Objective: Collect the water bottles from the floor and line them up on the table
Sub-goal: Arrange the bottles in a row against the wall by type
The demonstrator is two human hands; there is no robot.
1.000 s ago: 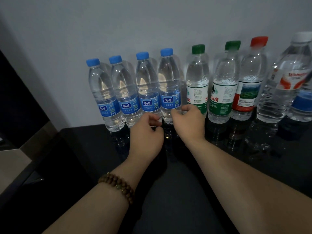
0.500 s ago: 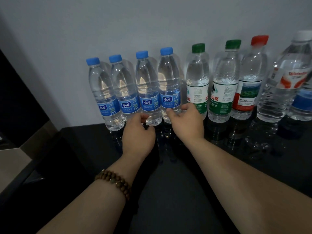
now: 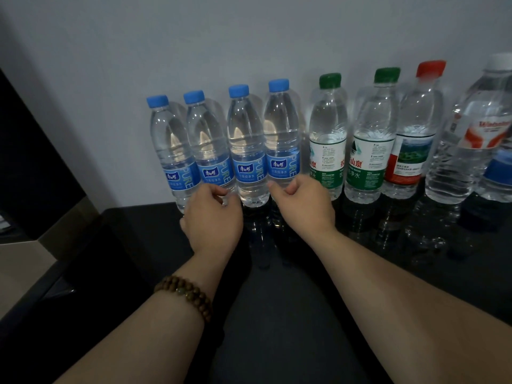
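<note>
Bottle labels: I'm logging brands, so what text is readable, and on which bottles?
"PURE": blue-cap bottles, on each blue label.
"山泉", "净水": right green-cap bottle.
White-cap bottle: red brand word, blurred and cut off.
Red-cap bottle and all fine print: too small to read.

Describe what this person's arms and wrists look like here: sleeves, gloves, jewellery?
Both forearms are bare, with no sleeves in view. The left wrist carries a bracelet of round brown wooden beads, seemingly wound in two strands. The right wrist has no watch or band. Neither the left grip nor the right grip wears a glove, and no rings show.
</note>
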